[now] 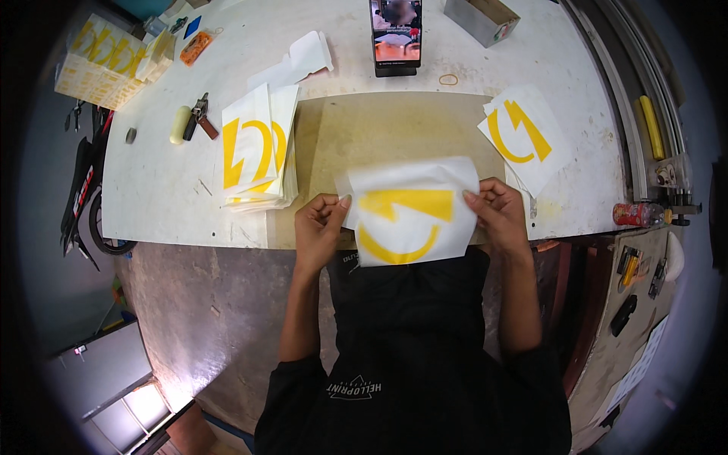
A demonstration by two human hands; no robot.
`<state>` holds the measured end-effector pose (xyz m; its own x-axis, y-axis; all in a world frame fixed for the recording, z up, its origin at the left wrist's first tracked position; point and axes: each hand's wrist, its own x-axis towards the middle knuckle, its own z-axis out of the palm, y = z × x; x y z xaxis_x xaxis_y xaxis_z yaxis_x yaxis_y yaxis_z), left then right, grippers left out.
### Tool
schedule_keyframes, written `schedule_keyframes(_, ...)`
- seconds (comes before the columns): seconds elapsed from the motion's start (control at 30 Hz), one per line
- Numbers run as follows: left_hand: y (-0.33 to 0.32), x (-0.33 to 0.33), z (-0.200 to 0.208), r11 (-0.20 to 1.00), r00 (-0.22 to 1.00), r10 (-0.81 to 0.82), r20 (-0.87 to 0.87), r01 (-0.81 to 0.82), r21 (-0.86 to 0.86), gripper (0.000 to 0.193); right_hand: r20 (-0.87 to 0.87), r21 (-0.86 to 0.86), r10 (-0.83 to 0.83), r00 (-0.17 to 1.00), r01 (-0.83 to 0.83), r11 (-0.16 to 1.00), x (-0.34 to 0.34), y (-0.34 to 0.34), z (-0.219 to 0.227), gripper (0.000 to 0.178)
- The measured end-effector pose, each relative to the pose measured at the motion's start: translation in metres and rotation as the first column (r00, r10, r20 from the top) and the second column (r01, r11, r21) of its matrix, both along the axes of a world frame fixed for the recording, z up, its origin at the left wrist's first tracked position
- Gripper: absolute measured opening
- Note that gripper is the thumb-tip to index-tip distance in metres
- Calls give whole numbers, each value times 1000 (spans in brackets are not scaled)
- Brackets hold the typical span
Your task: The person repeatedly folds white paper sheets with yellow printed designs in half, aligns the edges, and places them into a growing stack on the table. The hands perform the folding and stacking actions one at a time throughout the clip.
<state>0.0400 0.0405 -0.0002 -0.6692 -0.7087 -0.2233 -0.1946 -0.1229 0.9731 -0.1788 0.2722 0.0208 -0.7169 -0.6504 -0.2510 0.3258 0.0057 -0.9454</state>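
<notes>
Sheet (413, 232) is on your side of the phone (396, 42), its long axis running crosswise; your left hand (318, 224) pinches its left edge and your right hand (500, 216) its right, thumbs closed on it, neither hand nearer.

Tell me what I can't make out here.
All in the head view:
White printed piece: back hidden by its own front; upper edge blurred.
Phone: top cut off by the upper picture edge.
Left stack: lower prints covered by the top pieces.
Bicycle: partly hidden by the table.
</notes>
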Motion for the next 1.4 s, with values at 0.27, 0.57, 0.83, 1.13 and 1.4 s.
schedule_keyframes(0.27, -2, -4, -3, 996, 995, -74, -72, 78, 54, 25, 261, -126, 173, 950, -144, 982, 2, -11, -2, 23)
schedule_keyframes(0.57, 3, -4, -5, 923, 995, 94, -34, -100, -371, 35, 385, -244, 304, 872, -221, 944, -1, -14, -9, 36)
schedule_keyframes(0.83, 24, -14, 17, 969, 993, 79, -90, -55, 243, 44, 400, -222, 278, 873, -202, 954, 1, -22, -22, 33)
schedule_keyframes(1.13, -34, -27, -11, 658, 851, -169, -496, 473, 586, 56, 511, -238, 378, 772, -295, 925, -25, -35, -15, 45)
schedule_keyframes(1.4, -33, -41, 2, 761, 884, -227, -410, 423, 491, 71, 94, -102, 328, 940, -318, 942, -7, -30, -3, 47)
